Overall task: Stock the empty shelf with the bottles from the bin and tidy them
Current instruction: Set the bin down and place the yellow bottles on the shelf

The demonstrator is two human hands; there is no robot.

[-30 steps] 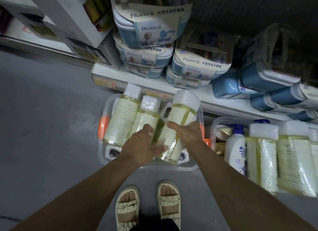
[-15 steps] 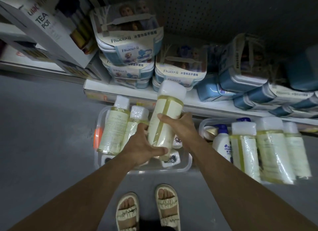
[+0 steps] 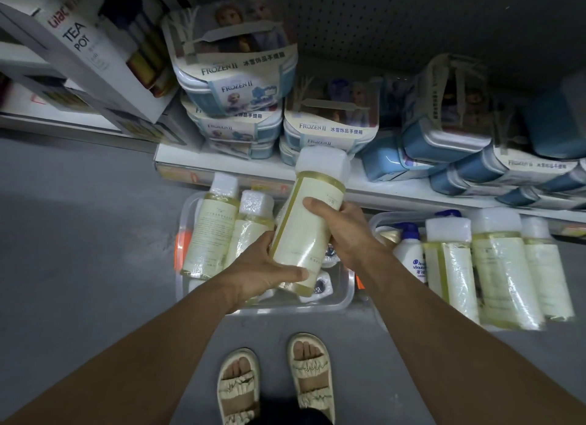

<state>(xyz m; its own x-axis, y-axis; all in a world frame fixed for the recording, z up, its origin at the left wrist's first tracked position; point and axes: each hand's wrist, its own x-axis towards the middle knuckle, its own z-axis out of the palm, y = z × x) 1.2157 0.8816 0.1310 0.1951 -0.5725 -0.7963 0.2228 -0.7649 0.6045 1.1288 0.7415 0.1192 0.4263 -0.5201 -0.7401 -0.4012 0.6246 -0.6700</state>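
Both hands are holding one pale yellow, plastic-wrapped bottle (image 3: pixel 306 231) with a white cap above the clear bin (image 3: pixel 344 298): the left hand (image 3: pixel 263 271) is curling round its base, the right hand (image 3: pixel 345 231) is gripping its middle. Two more bottles (image 3: pixel 215 231) are standing in the bin; three similar ones (image 3: pixel 501 266) and a white pump bottle (image 3: pixel 409 253) are sitting to the right. The floor (image 3: pixel 79 234) is grey; the shelf (image 3: pixel 380 187) is white.

The held bottle (image 3: pixel 306 225) and both hands hide much of the bin (image 3: pixel 344 298). Small print on the bottle labels is unreadable. The rightmost blue boxes (image 3: pixel 558 129) are blurred and cut off.
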